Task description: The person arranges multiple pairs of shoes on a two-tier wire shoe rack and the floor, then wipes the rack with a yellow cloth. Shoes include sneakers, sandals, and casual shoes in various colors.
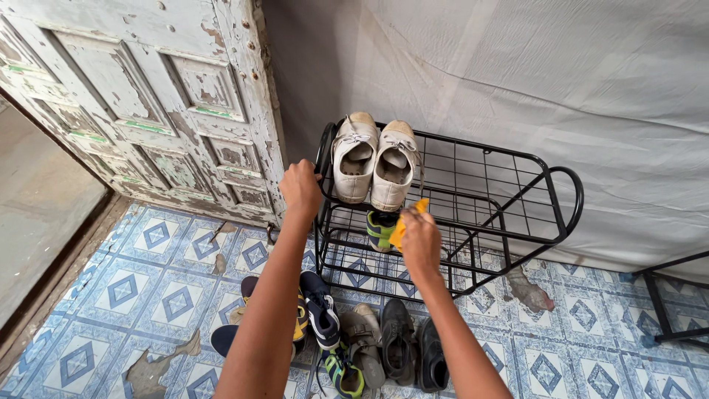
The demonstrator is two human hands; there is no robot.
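From the head camera I see my left hand (300,188) clenched around the left end of the black wire shoe rack (517,193), at its curved side handle. My right hand (419,238) grips a yellow cloth (402,224), bunched between the fingers and pressed against the front edge of the rack's top shelf. A pair of white sneakers (373,162) sits on that top shelf, just above the cloth. A green and yellow shoe (380,229) lies on the lower shelf, just beside the cloth. More shoes (369,340) lie on the patterned tile floor (148,273) in front of the rack.
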